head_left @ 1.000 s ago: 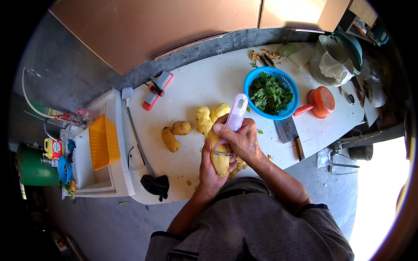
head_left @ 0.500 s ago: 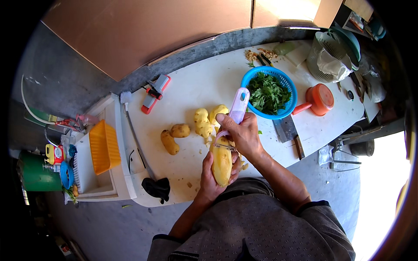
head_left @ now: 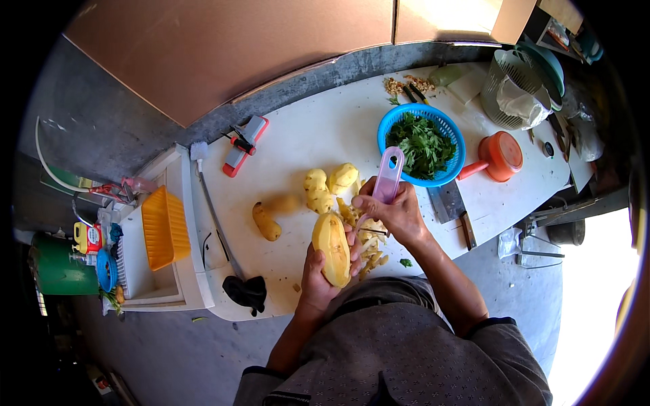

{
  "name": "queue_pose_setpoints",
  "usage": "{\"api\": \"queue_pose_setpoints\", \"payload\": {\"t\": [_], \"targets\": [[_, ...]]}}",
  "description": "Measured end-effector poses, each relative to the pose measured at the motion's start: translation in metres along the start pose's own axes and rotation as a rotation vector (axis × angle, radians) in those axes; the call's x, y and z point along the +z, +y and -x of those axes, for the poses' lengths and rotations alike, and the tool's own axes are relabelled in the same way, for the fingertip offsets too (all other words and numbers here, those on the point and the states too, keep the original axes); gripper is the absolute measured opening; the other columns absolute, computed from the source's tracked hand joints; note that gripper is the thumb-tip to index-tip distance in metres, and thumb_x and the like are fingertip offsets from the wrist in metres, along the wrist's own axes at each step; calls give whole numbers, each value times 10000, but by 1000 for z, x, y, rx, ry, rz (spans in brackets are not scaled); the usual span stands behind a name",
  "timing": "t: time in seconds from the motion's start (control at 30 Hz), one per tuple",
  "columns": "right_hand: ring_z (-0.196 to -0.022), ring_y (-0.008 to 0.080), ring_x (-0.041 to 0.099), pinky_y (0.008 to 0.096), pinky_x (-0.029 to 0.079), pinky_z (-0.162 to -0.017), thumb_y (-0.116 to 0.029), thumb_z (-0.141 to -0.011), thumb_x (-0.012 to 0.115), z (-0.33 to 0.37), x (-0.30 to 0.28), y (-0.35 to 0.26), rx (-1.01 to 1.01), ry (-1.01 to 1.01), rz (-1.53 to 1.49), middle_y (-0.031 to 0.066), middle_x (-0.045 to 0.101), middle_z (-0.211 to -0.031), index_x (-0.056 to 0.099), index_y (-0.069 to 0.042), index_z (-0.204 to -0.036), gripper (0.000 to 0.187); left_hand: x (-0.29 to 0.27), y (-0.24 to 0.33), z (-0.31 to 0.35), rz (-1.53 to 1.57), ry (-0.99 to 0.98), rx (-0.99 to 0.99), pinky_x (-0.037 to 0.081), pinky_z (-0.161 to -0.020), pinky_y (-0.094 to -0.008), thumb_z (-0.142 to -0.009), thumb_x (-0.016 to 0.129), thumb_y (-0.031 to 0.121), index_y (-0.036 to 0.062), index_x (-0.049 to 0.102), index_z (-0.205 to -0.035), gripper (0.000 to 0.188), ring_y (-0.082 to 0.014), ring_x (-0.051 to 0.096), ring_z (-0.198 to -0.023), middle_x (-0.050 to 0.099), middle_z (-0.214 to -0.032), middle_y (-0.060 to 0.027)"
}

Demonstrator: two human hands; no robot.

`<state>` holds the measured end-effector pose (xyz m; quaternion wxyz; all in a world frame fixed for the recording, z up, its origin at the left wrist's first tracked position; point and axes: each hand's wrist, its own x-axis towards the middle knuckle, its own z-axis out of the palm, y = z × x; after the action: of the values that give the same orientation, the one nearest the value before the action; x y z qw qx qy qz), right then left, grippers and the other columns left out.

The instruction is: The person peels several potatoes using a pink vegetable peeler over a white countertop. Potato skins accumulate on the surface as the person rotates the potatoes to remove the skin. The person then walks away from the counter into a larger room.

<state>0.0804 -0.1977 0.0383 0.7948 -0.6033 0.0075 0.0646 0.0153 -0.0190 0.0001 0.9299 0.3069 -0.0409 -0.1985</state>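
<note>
A large, mostly peeled yellow potato (head_left: 331,249) rests in my left hand (head_left: 317,279), whose fingers wrap round its underside. My right hand (head_left: 401,215) grips a pink-purple peeler (head_left: 388,176) by the handle. The blade end is apart from the potato, off to its right. Potato peelings (head_left: 371,256) lie on the white table below the peeler. Just beyond the held potato are two peeled potatoes, a knobbly one (head_left: 317,191) and a rounder one (head_left: 343,177). To their left lies an unpeeled potato (head_left: 267,222), beside a blurred brown shape (head_left: 283,202).
A blue basket of green leaves (head_left: 421,145), a cleaver (head_left: 452,210) and an orange-red pan (head_left: 501,156) are to the right. A sharpening stone (head_left: 245,145) lies at back left. A sink (head_left: 193,271) holding a yellow-orange basket (head_left: 164,229) stands left.
The peeler has come off the potato and moved right with my right hand. My left hand has shifted the potato slightly left. One unpeeled potato beside the other has become a blur.
</note>
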Motion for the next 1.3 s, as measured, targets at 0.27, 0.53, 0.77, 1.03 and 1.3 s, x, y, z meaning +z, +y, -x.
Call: {"api": "queue_pose_setpoints", "payload": {"t": [0.27,0.53,0.77,1.03,1.3], "targets": [[-701,85,645,258,536,-630,-78,-834,824,18,8,-9,28,-231,135,40,690,-757,693,35,-907,187,-9,-1,0,-244,164,138,509,-848,-327,-830,736,429,-56,458,-1368,775,-206,592,-1015,579,-1196,-140],[-665,81,618,279,511,-613,-119,-809,810,16,-20,-7,84,-104,537,37,693,-738,723,34,-887,192,-4,2,-2,-149,239,116,471,-809,-401,-910,515,544,-59,400,-1478,836,-222,560,-953,572,-1048,-99],[-640,141,652,317,535,-607,-118,-874,780,20,-16,-6,-75,-124,483,85,710,-721,716,57,-876,186,-7,4,-8,28,170,33,534,-823,-387,-977,458,489,6,401,-1492,708,-230,598,-949,596,-1050,-106],[-769,136,690,280,587,-687,-132,-897,797,31,39,-5,-140,-270,-3,94,707,-876,694,69,-993,245,-13,-15,-5,-194,232,194,476,-1080,-432,-1076,446,409,-6,414,-1442,555,-264,574,-1249,529,-1391,-159],[-692,111,671,260,551,-592,-172,-916,783,23,43,8,-133,-148,39,81,713,-773,724,60,-929,240,-5,-17,-12,-83,472,72,539,-942,-403,-1091,349,412,44,501,-1354,477,-225,629,-1133,606,-1233,-126]]}}
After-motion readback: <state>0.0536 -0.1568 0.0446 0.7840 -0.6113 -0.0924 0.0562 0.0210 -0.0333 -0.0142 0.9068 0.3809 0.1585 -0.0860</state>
